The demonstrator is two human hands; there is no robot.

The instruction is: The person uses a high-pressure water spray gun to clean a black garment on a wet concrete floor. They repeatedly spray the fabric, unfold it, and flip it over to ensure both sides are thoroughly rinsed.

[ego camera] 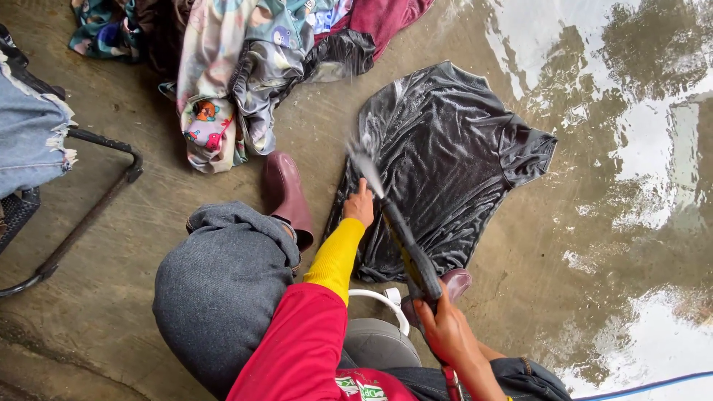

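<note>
Closest in, the right hand (pixel 444 327) has its grip closed around the handle of a long dark scrubbing brush (pixel 405 241), which slants up and away from it; the brush's far end is blurred over the cloth. Just beside that hand the toe of a maroon rubber boot (pixel 456 282) peeks out, and a white-rimmed grey bucket (pixel 379 338) sits between the knees. The left hand (pixel 359 206), at the end of a yellow sleeve, lies on the near left edge of a wet dark grey shirt (pixel 453 163), fingers curled narrow; whether they pinch the cloth I cannot tell. The shirt is spread flat on the wet concrete floor (pixel 564 245), soapy streaks on it. A second maroon boot (pixel 286 194) stands just left of the shirt. Farther off lies a heap of patterned clothes (pixel 238 67), and at far left a black metal frame (pixel 89 215)
</note>
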